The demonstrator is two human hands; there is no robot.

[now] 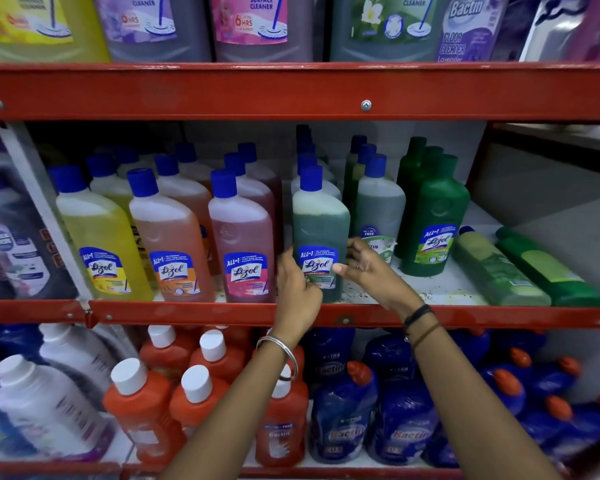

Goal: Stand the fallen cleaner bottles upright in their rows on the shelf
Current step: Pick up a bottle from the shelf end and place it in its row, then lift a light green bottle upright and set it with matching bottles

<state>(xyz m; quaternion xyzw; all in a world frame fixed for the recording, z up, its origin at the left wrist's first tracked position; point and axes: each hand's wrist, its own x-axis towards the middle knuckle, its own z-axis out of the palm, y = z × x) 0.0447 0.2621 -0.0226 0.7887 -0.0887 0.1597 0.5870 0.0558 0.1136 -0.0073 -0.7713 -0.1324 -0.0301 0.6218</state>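
Observation:
On the middle shelf [430, 289] a dark green Lizol bottle [321, 223] with a blue cap stands upright at the front of its row. My left hand [297, 289] grips its lower left side and my right hand [368, 268] holds its lower right side, fingers on the label. Two bottles lie flat at the right end of the shelf: a pale green bottle [492, 268] and a dark green bottle [548, 271]. Upright rows fill the rest: yellow [101, 233], orange [170, 237], pink [239, 237], grey-green [380, 209] and solid green [433, 216].
A red shelf beam [291, 91] runs overhead with large cleaner jugs above it. The red front lip [187, 313] edges the middle shelf. Below stand orange Bactin bottles [146, 410], blue Bactin bottles [343, 417] and white bottles [45, 407]. Dark jugs [14, 244] sit at the left.

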